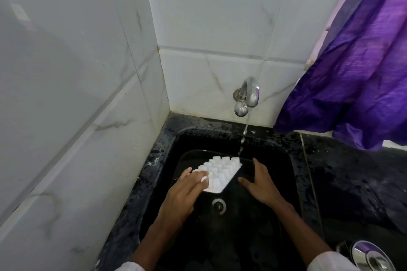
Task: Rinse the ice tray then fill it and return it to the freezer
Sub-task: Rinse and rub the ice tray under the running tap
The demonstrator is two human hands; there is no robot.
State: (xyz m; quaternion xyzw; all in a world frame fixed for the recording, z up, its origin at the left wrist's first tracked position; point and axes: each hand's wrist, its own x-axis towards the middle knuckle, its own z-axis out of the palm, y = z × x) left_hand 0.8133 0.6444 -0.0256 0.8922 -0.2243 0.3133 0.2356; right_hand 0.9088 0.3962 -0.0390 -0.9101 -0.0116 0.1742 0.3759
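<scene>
A white ice tray (pixel 222 171) is held upside down over the black sink (pixel 286 160), its cup bottoms facing up. My left hand (pixel 187 191) grips the tray's near left end, fingers over the cups. Just right of the tray, my right hand (pixel 262 185) is spread with fingers apart and holds nothing. A chrome tap (pixel 246 97) on the back wall runs a thin stream of water that lands at the tray's far right corner.
The sink drain (pixel 219 205) lies below the tray. Wet black counter (pixel 352 182) extends to the right, with a steel lid (pixel 370 255) at the bottom right. A purple curtain (pixel 356 61) hangs over the right. White tiled walls close the left and back.
</scene>
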